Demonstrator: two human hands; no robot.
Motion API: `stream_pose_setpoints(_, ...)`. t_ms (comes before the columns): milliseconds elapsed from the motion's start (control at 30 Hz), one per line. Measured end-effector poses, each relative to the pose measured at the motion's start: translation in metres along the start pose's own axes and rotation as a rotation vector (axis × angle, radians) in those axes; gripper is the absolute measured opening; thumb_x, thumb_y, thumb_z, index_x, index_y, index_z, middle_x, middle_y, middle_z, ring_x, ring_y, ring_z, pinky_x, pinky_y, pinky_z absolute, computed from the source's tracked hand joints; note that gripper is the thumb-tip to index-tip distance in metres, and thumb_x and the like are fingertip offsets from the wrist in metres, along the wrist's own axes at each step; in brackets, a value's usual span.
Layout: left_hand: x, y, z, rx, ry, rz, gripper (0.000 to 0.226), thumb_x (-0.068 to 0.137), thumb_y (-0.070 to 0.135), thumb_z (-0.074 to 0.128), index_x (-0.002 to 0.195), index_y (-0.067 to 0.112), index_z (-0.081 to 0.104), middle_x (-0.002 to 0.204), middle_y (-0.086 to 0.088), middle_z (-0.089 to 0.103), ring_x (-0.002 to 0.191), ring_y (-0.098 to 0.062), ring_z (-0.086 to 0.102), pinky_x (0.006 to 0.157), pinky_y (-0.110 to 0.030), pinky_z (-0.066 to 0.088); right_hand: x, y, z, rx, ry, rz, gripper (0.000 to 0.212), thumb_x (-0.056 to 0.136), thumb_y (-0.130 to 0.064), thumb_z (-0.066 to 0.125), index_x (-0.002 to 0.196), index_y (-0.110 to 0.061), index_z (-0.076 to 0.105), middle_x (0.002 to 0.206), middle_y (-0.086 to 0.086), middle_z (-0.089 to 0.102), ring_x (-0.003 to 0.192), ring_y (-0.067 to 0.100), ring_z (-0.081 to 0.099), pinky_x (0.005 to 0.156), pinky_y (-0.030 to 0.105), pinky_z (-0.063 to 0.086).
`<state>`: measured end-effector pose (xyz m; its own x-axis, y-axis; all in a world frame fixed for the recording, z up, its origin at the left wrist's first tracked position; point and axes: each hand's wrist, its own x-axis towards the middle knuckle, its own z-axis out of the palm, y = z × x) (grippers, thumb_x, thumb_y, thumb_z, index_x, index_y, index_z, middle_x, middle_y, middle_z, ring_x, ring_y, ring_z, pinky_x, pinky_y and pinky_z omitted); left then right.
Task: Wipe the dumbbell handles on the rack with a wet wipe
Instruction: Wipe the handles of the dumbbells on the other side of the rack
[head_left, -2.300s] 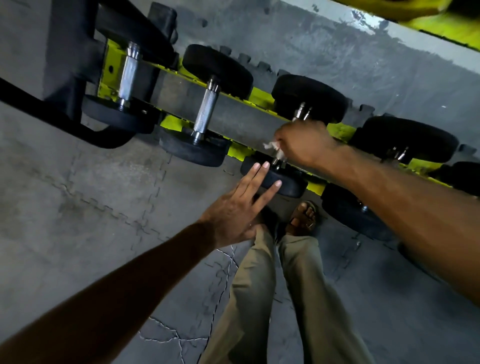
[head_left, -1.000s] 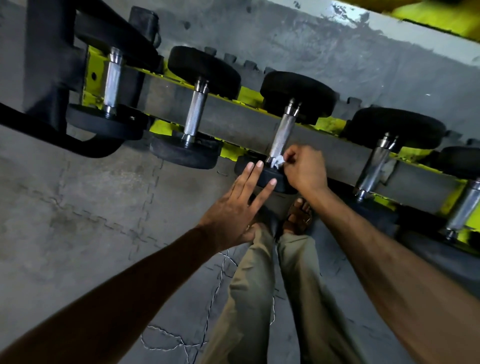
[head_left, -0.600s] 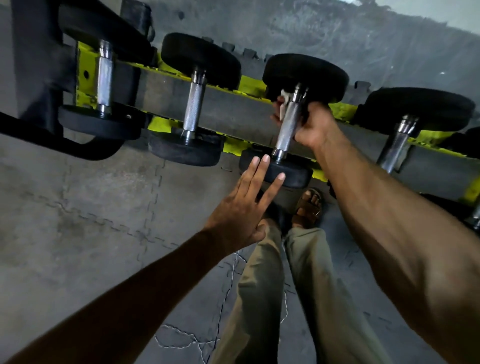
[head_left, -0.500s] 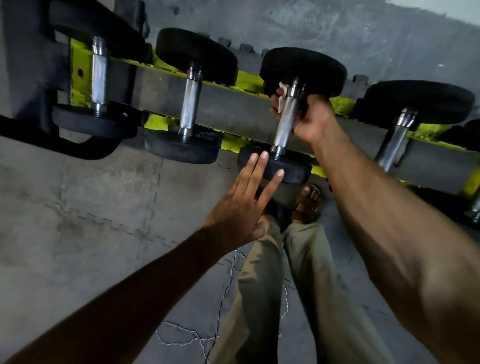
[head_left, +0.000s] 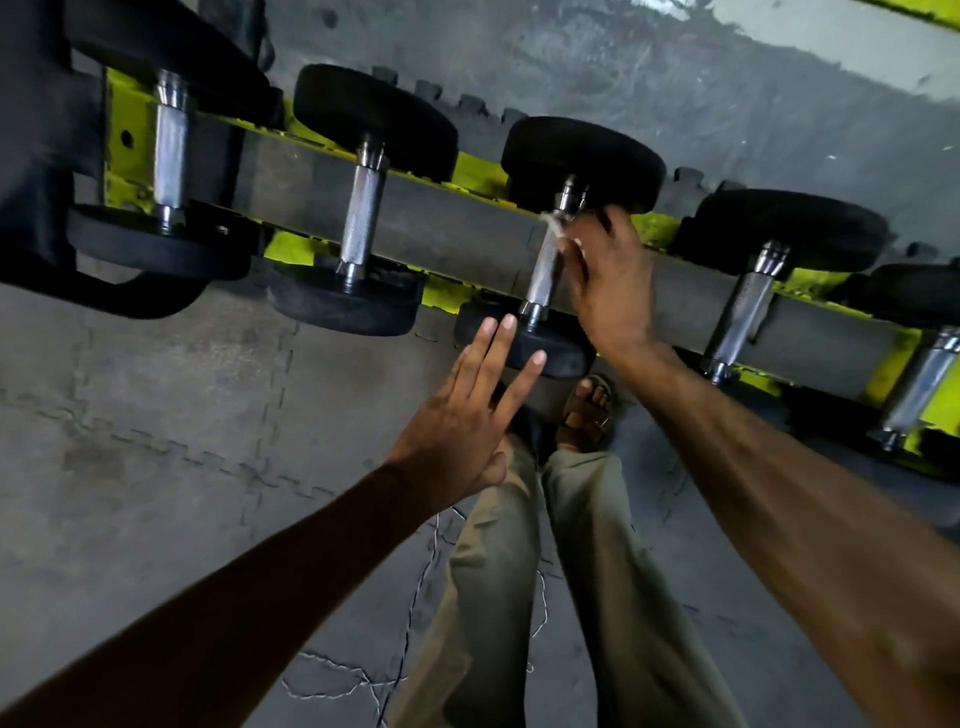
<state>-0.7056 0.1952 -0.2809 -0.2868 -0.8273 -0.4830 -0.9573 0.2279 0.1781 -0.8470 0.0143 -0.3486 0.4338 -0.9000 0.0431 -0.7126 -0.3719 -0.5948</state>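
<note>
One rack (head_left: 457, 228) carries five dumbbells, counted from the left of the view by their chrome grips: first handle (head_left: 169, 150), second handle (head_left: 362, 218), third handle (head_left: 543, 273), fourth handle (head_left: 743, 312) and fifth handle (head_left: 922, 379). There is one wet wipe (head_left: 558, 228), and two hands: the left hand (head_left: 462, 415) and the right hand (head_left: 613, 280). Below them show two legs, the left trouser leg (head_left: 483, 597) and the right trouser leg (head_left: 623, 597), and one sandalled foot (head_left: 587, 415).
</note>
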Motion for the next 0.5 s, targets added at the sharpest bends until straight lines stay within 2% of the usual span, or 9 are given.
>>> stream_pose_setpoints(100,-0.001,-0.001,0.001,0.000,0.000,-0.002,0.128,0.081,0.060,0.068,0.165,0.006,-0.011,0.166,-0.037,-0.015,0.157,-0.051,-0.006,0.129,-0.056,0.014,0.007,0.011,0.000,-0.073,-0.020,-0.186,0.028,0.098,-0.020,0.054,0.121,-0.012,0.068,0.134,0.007,0.061,0.112,0.029,0.063,0.081,0.041,0.056)
stream_pose_setpoints(167,-0.001,0.000,0.000,0.002,-0.009,-0.007,0.128,0.081,0.060,0.068,0.165,0.006,-0.011,0.166,-0.037,-0.015,0.157,-0.051,-0.006,0.129,-0.056,0.014,0.010,0.016,-0.001,-0.201,-0.079,-0.253,0.037,0.091,-0.012,0.058,0.127,-0.013,0.066,0.143,0.003,0.057,0.110,0.028,0.067,0.076,0.038,0.058)
stream_pose_setpoints(267,-0.001,0.002,-0.004,0.021,-0.036,-0.003,0.129,0.083,0.064,0.066,0.164,0.005,-0.015,0.165,-0.038,-0.018,0.157,-0.052,-0.008,0.128,-0.057,0.015,0.009,0.004,-0.014,-0.397,-0.455,-0.399,0.045,0.093,-0.020,0.048,0.137,-0.020,0.056,0.153,-0.004,0.046,0.091,0.028,0.072,0.059,0.036,0.054)
stream_pose_setpoints(333,0.000,0.000,-0.007,0.019,-0.040,-0.001,0.131,0.082,0.065,0.067,0.164,0.005,-0.016,0.165,-0.038,-0.019,0.157,-0.052,-0.008,0.129,-0.057,0.014,0.019,-0.007,-0.027,-0.499,-0.654,-0.586,0.040,0.097,-0.027,0.042,0.134,-0.024,0.056,0.148,-0.006,0.051,0.083,0.029,0.071,0.055,0.033,0.045)
stream_pose_setpoints(400,-0.001,0.000,-0.007,0.014,-0.037,-0.004,0.131,0.081,0.065,0.068,0.164,0.006,-0.015,0.165,-0.038,-0.018,0.157,-0.052,-0.007,0.129,-0.056,0.012,0.041,-0.010,-0.037,-0.569,-0.615,-0.622,0.036,0.098,-0.020,0.045,0.132,-0.023,0.058,0.141,-0.004,0.057,0.084,0.029,0.072,0.056,0.033,0.046)
stream_pose_setpoints(500,0.001,0.002,-0.007,0.000,-0.044,-0.024,0.127,0.083,0.059,0.066,0.164,0.006,-0.016,0.165,-0.037,-0.018,0.157,-0.052,-0.009,0.130,-0.056,0.010,0.061,-0.014,-0.041,-0.639,-0.524,-0.491,0.037,0.094,-0.010,0.046,0.127,-0.016,0.059,0.140,0.000,0.058,0.099,0.032,0.070,0.065,0.038,0.055)
